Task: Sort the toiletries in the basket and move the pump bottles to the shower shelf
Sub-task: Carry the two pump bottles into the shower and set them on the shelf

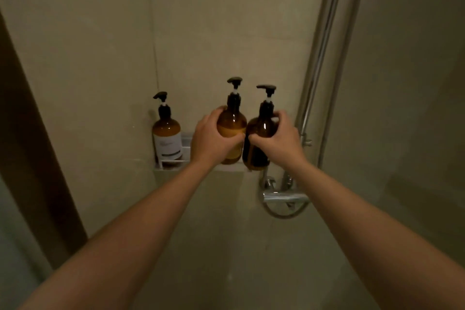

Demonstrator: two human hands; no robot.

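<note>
Shelf (173, 164) gap open between labelled bottle (167, 137) and held bottles; mixer (285, 196) below right.

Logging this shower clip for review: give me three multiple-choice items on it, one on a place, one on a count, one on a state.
1. Where does the labelled pump bottle stand?
A. at the left end of the white shelf
B. on the tap
C. on the floor

2. How many amber pump bottles are in view?
A. two
B. three
C. four

3. What is the state of the hands?
A. both empty
B. only the left grips a bottle
C. each grips one bottle

Answers:
1 A: it sits upright at the shelf's left end, apart from both hands.
2 B: the labelled one plus the middle bottle and the darker bottle.
3 C: the left hand wraps the middle bottle and the right hand wraps the darker bottle.
</note>
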